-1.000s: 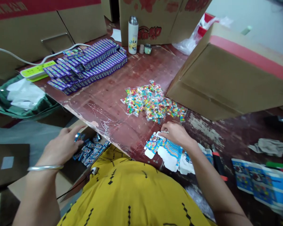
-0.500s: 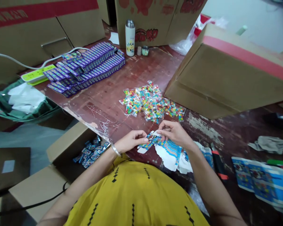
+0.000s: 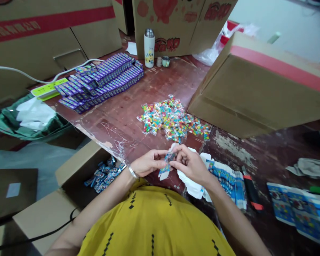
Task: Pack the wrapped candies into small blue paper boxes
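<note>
My left hand (image 3: 148, 163) and my right hand (image 3: 190, 164) pinch one small blue printed carton blank (image 3: 165, 167) between them, lifted just above the table's near edge. A fanned stack of more flat blue blanks (image 3: 224, 177) lies on the table under and right of my right hand. A heap of colourful wrapped candies (image 3: 170, 119) sits just beyond my hands.
Rows of purple filled boxes (image 3: 104, 78) lie at the far left of the worn red table (image 3: 128, 117). A large cardboard box (image 3: 261, 89) stands right. An open carton (image 3: 77, 174) with blue boxes sits on the floor, left. A flask (image 3: 149, 48), power strip (image 3: 46, 89) and more blanks (image 3: 296, 209) lie around.
My left hand came up from the floor carton to the table edge and took hold of the blank. Both hands then lifted that blank off the stack toward me.
</note>
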The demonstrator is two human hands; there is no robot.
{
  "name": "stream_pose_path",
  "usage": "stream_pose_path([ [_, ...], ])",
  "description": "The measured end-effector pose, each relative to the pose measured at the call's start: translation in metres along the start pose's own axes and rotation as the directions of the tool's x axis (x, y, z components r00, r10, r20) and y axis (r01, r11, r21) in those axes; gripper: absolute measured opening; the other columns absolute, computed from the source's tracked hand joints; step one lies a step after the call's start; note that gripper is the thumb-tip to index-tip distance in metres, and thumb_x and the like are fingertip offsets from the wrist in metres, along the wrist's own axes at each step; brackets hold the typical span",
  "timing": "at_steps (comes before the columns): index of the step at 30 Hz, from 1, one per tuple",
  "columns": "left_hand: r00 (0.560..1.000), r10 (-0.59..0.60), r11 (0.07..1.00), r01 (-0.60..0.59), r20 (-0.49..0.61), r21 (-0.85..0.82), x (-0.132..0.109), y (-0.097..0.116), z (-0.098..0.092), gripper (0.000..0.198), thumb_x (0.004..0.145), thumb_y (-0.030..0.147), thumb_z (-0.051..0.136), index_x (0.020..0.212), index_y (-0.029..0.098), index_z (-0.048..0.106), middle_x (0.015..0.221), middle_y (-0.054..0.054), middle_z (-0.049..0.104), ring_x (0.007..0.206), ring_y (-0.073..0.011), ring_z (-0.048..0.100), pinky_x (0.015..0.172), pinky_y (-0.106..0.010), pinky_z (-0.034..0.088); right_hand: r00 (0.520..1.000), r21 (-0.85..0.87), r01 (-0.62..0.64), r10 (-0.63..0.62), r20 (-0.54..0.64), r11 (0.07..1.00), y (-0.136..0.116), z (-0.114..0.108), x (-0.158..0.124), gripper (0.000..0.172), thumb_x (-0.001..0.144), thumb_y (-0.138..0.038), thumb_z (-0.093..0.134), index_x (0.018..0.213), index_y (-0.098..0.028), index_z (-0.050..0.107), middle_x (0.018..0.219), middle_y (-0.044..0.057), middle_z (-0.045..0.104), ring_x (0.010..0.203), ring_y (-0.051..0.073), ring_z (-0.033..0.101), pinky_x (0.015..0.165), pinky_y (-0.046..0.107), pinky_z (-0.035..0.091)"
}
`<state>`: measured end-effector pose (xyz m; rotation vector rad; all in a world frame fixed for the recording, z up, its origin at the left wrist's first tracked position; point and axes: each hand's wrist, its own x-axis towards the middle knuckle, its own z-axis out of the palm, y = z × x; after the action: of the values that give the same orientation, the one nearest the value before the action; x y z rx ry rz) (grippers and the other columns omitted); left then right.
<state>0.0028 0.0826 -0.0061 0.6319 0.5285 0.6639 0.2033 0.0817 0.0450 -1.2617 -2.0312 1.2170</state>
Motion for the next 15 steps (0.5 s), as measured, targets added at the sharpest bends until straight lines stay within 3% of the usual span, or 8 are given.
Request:
stream_pose_path([
  [2, 0.999, -0.038, 0.996, 0.036, 0.029, 0.081, -0.001, 0.001, 0.002, 0.052, 0.061, 0.029, 0.085, 0.108, 0.014, 0.068, 0.093, -0.007, 0.07, 0.081, -0.0169, 0.065, 0.076, -0.027, 0.049, 0.992, 0.096, -0.054, 0.042, 0.118, 0.994, -0.002, -0.009, 0.004, 0.019, 0.082, -0.035, 0.067, 0.092, -0.022, 0.058, 0.058, -0.007, 0.053, 0.05, 0.009, 0.048, 0.049, 0.022, 0.036],
  [4, 0.999, -0.045, 0.986, 0.04, 0.026, 0.165, -0.003, 0.001, 0.003, 0.042, 0.064, 0.028, 0.084, 0.101, 0.014, 0.071, 0.085, -0.004, 0.07, 0.074, -0.0132, 0.063, 0.07, -0.023, 0.047, 0.973, 0.148, -0.093, 0.059, 0.221, 0.985, -0.003, -0.018, 0.007, 0.021, 0.081, -0.037, 0.068, 0.078, -0.02, 0.057, 0.056, -0.006, 0.053, 0.048, 0.008, 0.047, 0.047, 0.02, 0.034],
  [5, 1.0, -0.031, 0.981, 0.031, 0.0, 0.193, -0.003, 0.002, 0.004, 0.036, 0.066, 0.028, 0.082, 0.097, 0.013, 0.072, 0.082, -0.003, 0.07, 0.07, -0.0115, 0.061, 0.066, -0.022, 0.046, 0.975, 0.173, -0.105, 0.067, 0.213, 0.979, -0.003, -0.02, 0.009, 0.022, 0.081, -0.038, 0.068, 0.076, -0.019, 0.057, 0.057, -0.006, 0.054, 0.048, 0.008, 0.047, 0.046, 0.02, 0.034],
  [7, 0.995, 0.019, 0.98, 0.0, -0.094, 0.201, -0.004, 0.002, 0.007, 0.028, 0.071, 0.03, 0.079, 0.091, 0.012, 0.072, 0.077, -0.003, 0.069, 0.064, -0.0102, 0.059, 0.063, -0.021, 0.045, 0.995, 0.242, -0.095, 0.087, 0.044, 0.966, -0.002, -0.019, 0.011, 0.022, 0.079, -0.039, 0.07, 0.084, -0.02, 0.06, 0.062, -0.004, 0.058, 0.052, 0.01, 0.051, 0.048, 0.021, 0.038],
  [9, 0.971, 0.117, 0.981, -0.08, -0.21, 0.176, -0.004, 0.003, 0.01, 0.027, 0.071, 0.03, 0.079, 0.089, 0.011, 0.073, 0.079, -0.003, 0.068, 0.066, -0.011, 0.059, 0.064, -0.022, 0.047, 0.982, 0.316, -0.047, 0.102, -0.159, 0.948, 0.0, -0.009, 0.012, 0.033, 0.074, -0.036, 0.075, 0.1, -0.022, 0.059, 0.078, 0.0, 0.065, 0.065, 0.013, 0.059, 0.057, 0.023, 0.046],
  [12, 0.887, 0.281, 0.958, -0.235, -0.367, 0.166, 0.0, 0.0, 0.016, 0.026, 0.067, 0.029, 0.081, 0.085, 0.011, 0.073, 0.08, -0.002, 0.067, 0.07, -0.0122, 0.06, 0.066, -0.023, 0.049, 0.966, 0.391, -0.019, 0.118, -0.231, 0.92, 0.005, 0.015, 0.012, 0.036, 0.073, -0.034, 0.075, 0.104, -0.021, 0.061, 0.093, 0.003, 0.069, 0.078, 0.017, 0.064, 0.069, 0.027, 0.051],
  [15, 0.786, 0.345, 0.939, -0.294, -0.512, 0.181, 0.005, -0.008, 0.021, 0.024, 0.067, 0.029, 0.08, 0.083, 0.012, 0.072, 0.076, -0.002, 0.068, 0.066, -0.0125, 0.061, 0.064, -0.024, 0.052, 0.917, 0.364, -0.013, 0.156, -0.366, 0.931, 0.01, 0.037, 0.013, 0.018, 0.08, -0.036, 0.068, 0.086, -0.019, 0.066, 0.075, 0.0, 0.067, 0.068, 0.015, 0.06, 0.064, 0.026, 0.049],
])
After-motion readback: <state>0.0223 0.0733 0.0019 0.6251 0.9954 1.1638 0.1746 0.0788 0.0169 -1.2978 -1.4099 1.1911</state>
